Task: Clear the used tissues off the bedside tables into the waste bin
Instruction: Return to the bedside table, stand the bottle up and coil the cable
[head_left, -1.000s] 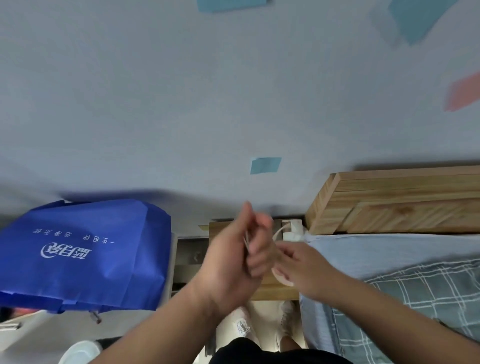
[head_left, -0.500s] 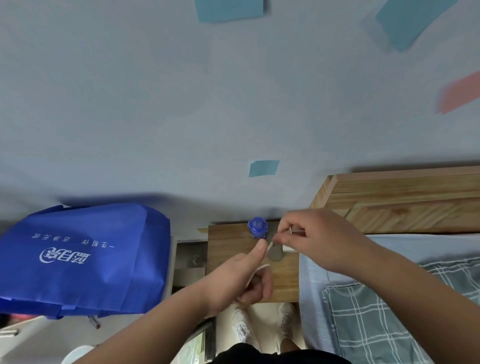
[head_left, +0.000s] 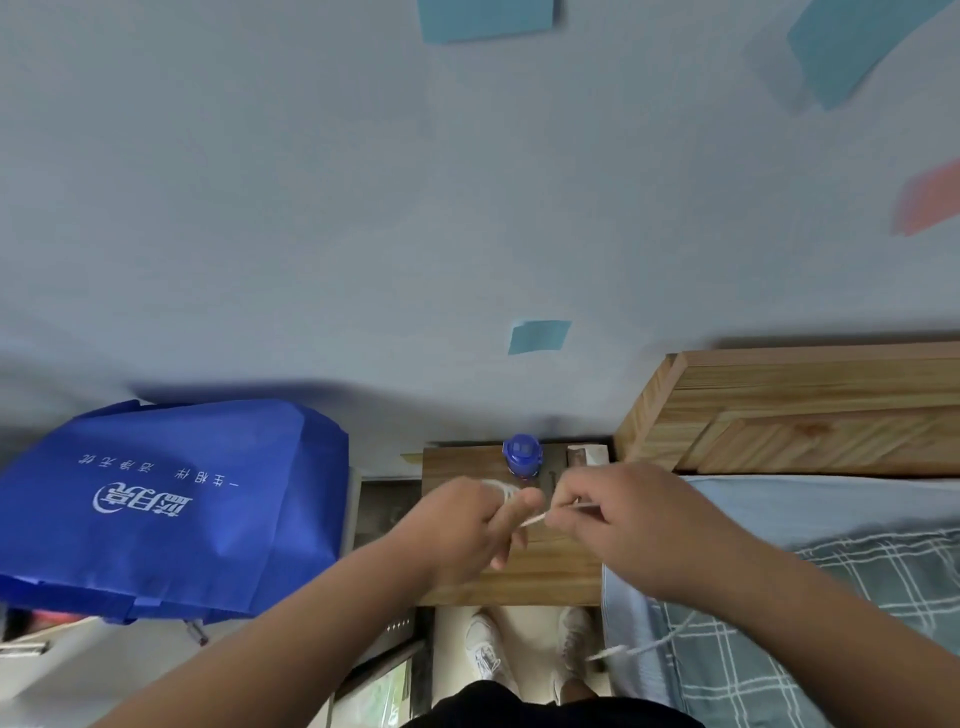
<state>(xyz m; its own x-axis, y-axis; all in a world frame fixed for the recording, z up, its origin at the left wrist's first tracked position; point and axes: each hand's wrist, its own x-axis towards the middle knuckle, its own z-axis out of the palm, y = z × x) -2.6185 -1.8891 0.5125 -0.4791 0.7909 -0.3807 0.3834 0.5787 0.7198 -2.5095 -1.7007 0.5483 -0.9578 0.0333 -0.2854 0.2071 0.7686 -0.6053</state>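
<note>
I see no tissue and no waste bin. Over the wooden bedside table both hands hold a thin white cable. My left hand has loops of it wound around the fingers. My right hand pinches the same cable a short way to the right, so a short piece is stretched between the hands. The cable's loose end hangs below my right forearm by the bed edge.
A blue-capped bottle and a small block stand at the table's back. A large blue bag sits to the left. On the right are the wooden headboard and a checked blanket. My white shoes are below.
The hands, pressed together a second ago, have drawn apart with the cable between them. My left hand rose again over the table and my right hand dropped slightly. The bottle came into view.
</note>
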